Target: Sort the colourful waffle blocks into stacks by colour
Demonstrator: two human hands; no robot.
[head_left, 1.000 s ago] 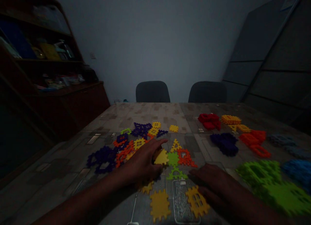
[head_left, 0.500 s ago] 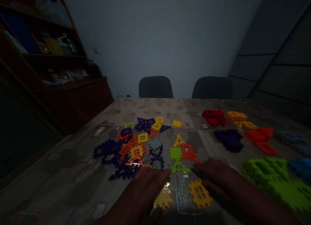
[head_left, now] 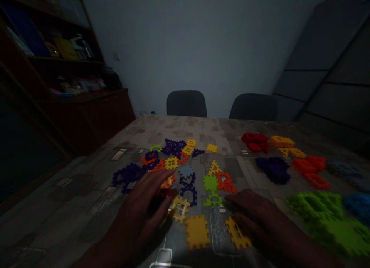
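My left hand [head_left: 144, 206] reaches over the near edge of the loose pile, thumb and fingers apart. Beside its thumb is a pale yellow window tile [head_left: 179, 209] with toothed edges; whether they touch I cannot tell. A solid yellow square tile [head_left: 197, 231] lies flat to the right of it. My right hand [head_left: 257, 214] rests with fingers stretched, some lying over another yellow window tile [head_left: 236, 232] and partly covering it. Ahead of my hands lie a light green square [head_left: 211, 182], a light green arch piece [head_left: 213, 199] and an orange piece [head_left: 226, 182].
Purple pieces [head_left: 130, 176] and other toothed tiles spread at left centre. On the right sit stacks sorted by colour: red [head_left: 254, 142], purple [head_left: 273, 169], orange [head_left: 310, 169], green [head_left: 323, 210] and blue [head_left: 357, 206]. Two chairs [head_left: 186, 103] stand behind the patterned table [head_left: 179, 123].
My left hand has moved left and forward, uncovering the solid yellow tile. A yellow window tile now shows by its thumb. My right hand has shifted slightly and covers more of its tile.
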